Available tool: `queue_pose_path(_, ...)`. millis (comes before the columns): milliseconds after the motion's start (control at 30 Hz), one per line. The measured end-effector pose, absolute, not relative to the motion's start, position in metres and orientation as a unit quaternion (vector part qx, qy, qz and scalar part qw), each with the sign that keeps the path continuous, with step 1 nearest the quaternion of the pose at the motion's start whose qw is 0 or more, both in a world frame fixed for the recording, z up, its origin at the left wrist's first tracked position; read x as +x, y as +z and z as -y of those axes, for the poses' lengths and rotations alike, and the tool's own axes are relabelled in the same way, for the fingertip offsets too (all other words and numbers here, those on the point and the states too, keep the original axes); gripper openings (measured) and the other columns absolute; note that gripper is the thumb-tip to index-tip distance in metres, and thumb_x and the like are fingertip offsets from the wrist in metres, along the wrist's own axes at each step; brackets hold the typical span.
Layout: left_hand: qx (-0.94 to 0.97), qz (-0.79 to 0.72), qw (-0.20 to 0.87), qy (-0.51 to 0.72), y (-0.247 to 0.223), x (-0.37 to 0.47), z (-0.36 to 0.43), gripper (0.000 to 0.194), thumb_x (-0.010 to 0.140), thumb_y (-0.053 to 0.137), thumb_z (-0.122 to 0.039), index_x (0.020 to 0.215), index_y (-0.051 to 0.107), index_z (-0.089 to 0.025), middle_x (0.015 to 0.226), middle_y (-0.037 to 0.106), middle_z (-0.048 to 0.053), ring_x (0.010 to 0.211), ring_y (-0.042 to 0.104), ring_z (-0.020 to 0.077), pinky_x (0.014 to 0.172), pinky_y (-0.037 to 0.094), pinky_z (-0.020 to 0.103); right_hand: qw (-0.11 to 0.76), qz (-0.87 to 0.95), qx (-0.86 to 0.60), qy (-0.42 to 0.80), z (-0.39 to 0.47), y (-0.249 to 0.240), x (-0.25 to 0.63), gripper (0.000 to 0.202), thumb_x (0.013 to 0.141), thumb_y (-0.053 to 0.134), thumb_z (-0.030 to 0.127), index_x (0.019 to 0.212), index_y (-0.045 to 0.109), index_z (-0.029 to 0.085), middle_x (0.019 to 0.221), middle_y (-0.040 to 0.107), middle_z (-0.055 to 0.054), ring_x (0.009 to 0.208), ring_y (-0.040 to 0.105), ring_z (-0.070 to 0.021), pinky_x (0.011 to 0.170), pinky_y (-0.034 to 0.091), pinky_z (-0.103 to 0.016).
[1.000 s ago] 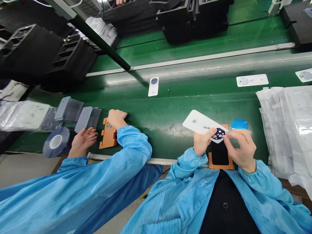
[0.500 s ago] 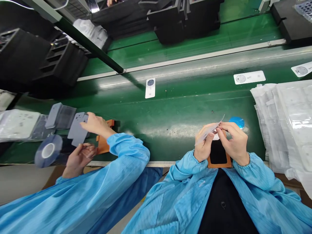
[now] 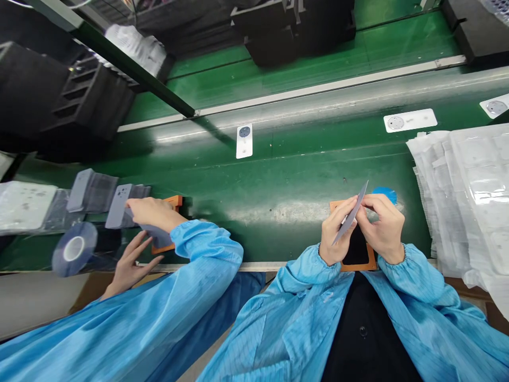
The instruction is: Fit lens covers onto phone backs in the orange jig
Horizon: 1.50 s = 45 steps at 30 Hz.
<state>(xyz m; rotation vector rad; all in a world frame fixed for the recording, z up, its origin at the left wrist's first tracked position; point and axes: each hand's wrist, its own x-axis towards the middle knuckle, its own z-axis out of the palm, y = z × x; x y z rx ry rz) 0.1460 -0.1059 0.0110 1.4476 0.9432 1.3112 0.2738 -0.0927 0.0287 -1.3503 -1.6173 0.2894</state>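
Observation:
A thin grey sheet [image 3: 350,213] stands tilted, almost edge-on to me, over the work spot in front of my chest. My left hand [image 3: 333,239] is closed on its left side. From the right, my right hand [image 3: 382,227] pinches at the sheet's upper edge, thumb and fingers together. Beneath both hands lies an orange fixture [image 3: 371,261] with a black inner surface [image 3: 353,252], partly covered by them. Just behind my right hand rests a blue disc [image 3: 385,194], its near part hidden.
At left, a co-worker's hands [image 3: 153,212] work over another orange fixture [image 3: 175,201], near stacked grey sheets [image 3: 117,207] and a tape roll [image 3: 75,248]. White pieces with round marks [image 3: 244,142] lie along the green surface [image 3: 278,185]. Clear plastic trays [image 3: 477,196] are piled at right.
The sheet in my hands has turned steeper, from a broad slant to nearly edge-on. The co-worker's hands have brought a grey sheet over their orange fixture, and their nearer hand has opened.

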Motion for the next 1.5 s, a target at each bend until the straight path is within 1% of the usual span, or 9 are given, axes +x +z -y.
queue_pose_path(100, 0.541, -0.432, 0.503, 0.518, 0.003, 0.146, 0.106, 0.049, 0.1, 0.056, -0.056, 0.13, 0.073, -0.021, 0.135, 0.07, 0.011, 0.132, 0.063, 0.0288, 0.118, 0.047, 0.044, 0.473, 0.669, -0.568, 0.076, 0.082, 0.021, 0.28, 0.014, 0.089, 0.057, 0.015, 0.078, 0.062, 0.023, 0.085, 0.072, -0.004, 0.082, 0.068, -0.0201, 0.075, 0.055, -0.035)
queue_pose_path(233, 0.338, -0.507, 0.555, 0.566, -0.012, 0.139, 0.093, 0.066, 0.088, 0.064, -0.072, 0.12, 0.074, -0.015, 0.117, 0.076, 0.013, 0.115, 0.072, 0.0305, 0.102, 0.06, 0.044, 0.459, 0.632, -0.622, 0.053, 0.066, 0.009, 0.309, 0.015, 0.081, 0.06, 0.014, 0.069, 0.059, 0.023, 0.077, 0.069, -0.003, 0.074, 0.064, -0.0201, 0.068, 0.051, -0.034)
queue_pose_path(333, 0.287, -0.495, 0.566, 0.593, -0.019, 0.134, 0.086, 0.072, 0.085, 0.065, -0.074, 0.125, 0.07, -0.015, 0.119, 0.075, 0.014, 0.11, 0.074, 0.0294, 0.095, 0.063, 0.044, 0.45, 0.612, -0.648, 0.065, 0.066, 0.011, 0.321, 0.013, 0.083, 0.062, 0.018, 0.071, 0.063, 0.023, 0.078, 0.07, -0.002, 0.069, 0.063, -0.0184, 0.063, 0.05, -0.032)
queue_pose_path(533, 0.483, -0.503, 0.497, 0.516, -0.017, 0.142, 0.097, 0.051, 0.096, 0.058, -0.061, 0.121, 0.076, -0.02, 0.119, 0.076, 0.01, 0.118, 0.07, 0.0281, 0.111, 0.053, 0.043, 0.438, 0.688, -0.567, 0.116, 0.085, 0.023, 0.286, 0.011, 0.094, 0.06, 0.022, 0.093, 0.071, 0.021, 0.089, 0.076, -0.005, 0.079, 0.071, -0.019, 0.072, 0.056, -0.032)
queue_pose_path(733, 0.584, -0.445, 0.465, 0.495, -0.009, 0.147, 0.102, 0.052, 0.102, 0.051, -0.055, 0.139, 0.066, -0.022, 0.126, 0.074, 0.012, 0.126, 0.066, 0.0309, 0.111, 0.051, 0.046, 0.43, 0.674, -0.595, 0.084, 0.081, 0.016, 0.276, 0.018, 0.096, 0.056, 0.021, 0.083, 0.069, 0.02, 0.081, 0.074, -0.004, 0.069, 0.069, -0.0164, 0.064, 0.052, -0.03)
queue_pose_path(900, 0.631, -0.402, 0.44, 0.496, -0.008, 0.148, 0.104, 0.053, 0.106, 0.045, -0.044, 0.155, 0.049, -0.023, 0.154, 0.055, 0.011, 0.14, 0.056, 0.0294, 0.119, 0.046, 0.045, 0.439, 0.672, -0.59, 0.082, 0.082, 0.018, 0.278, 0.017, 0.096, 0.056, 0.021, 0.083, 0.067, 0.02, 0.08, 0.073, -0.005, 0.069, 0.068, -0.0165, 0.064, 0.052, -0.029)
queue_pose_path(1033, 0.656, -0.384, 0.422, 0.494, -0.008, 0.148, 0.105, 0.054, 0.107, 0.043, -0.039, 0.159, 0.041, -0.025, 0.161, 0.045, 0.009, 0.148, 0.046, 0.028, 0.124, 0.041, 0.044, 0.44, 0.672, -0.589, 0.088, 0.085, 0.021, 0.278, 0.016, 0.096, 0.055, 0.022, 0.087, 0.068, 0.02, 0.083, 0.074, -0.006, 0.073, 0.07, -0.0181, 0.069, 0.054, -0.03)
queue_pose_path(1267, 0.687, -0.361, 0.4, 0.488, -0.014, 0.147, 0.105, 0.056, 0.108, 0.041, -0.033, 0.163, 0.032, -0.028, 0.166, 0.037, 0.008, 0.151, 0.042, 0.0275, 0.126, 0.038, 0.045, 0.436, 0.668, -0.596, 0.089, 0.088, 0.018, 0.279, 0.018, 0.097, 0.054, 0.021, 0.089, 0.07, 0.02, 0.084, 0.076, -0.006, 0.074, 0.071, -0.0183, 0.069, 0.054, -0.03)
queue_pose_path(1500, 0.693, -0.354, 0.39, 0.492, -0.014, 0.146, 0.105, 0.056, 0.108, 0.041, -0.033, 0.163, 0.033, -0.028, 0.166, 0.038, 0.007, 0.152, 0.041, 0.0274, 0.127, 0.037, 0.044, 0.443, 0.677, -0.583, 0.078, 0.085, 0.02, 0.281, 0.019, 0.095, 0.053, 0.018, 0.083, 0.067, 0.02, 0.079, 0.072, -0.004, 0.068, 0.067, -0.0162, 0.064, 0.05, -0.028)
